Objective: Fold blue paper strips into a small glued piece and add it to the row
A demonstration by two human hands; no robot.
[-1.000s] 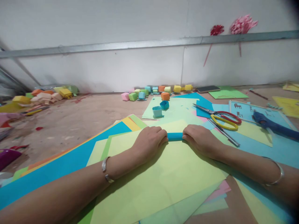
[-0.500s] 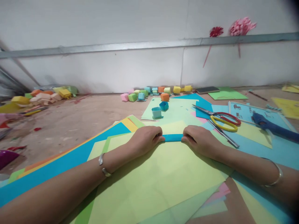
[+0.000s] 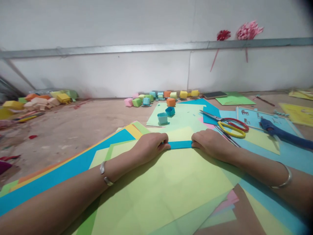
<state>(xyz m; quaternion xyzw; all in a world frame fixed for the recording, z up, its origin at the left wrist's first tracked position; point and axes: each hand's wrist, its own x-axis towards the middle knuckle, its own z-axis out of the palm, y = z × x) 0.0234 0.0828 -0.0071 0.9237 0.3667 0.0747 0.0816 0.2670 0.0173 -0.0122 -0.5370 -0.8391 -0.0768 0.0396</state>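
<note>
A narrow blue paper strip stretches level between my two hands, low over a pale yellow-green paper sheet. My left hand is closed on the strip's left end, thumb and fingers pinched together. At the other end, my right hand grips it the same way. The fingers hide both ends of the strip. Beyond the hands, a light blue paper cup and a darker blue paper cup, both small and angular, stand on a pale green sheet.
Scissors with red and yellow handles and a blue glue gun lie to the right. Small coloured paper boxes line the wall, near a dark phone. More folded paper pieces are heaped at the left.
Slightly more of the blue strip shows between my hands, which have moved a little apart. The view has shifted slightly; both hands keep their pinch.
</note>
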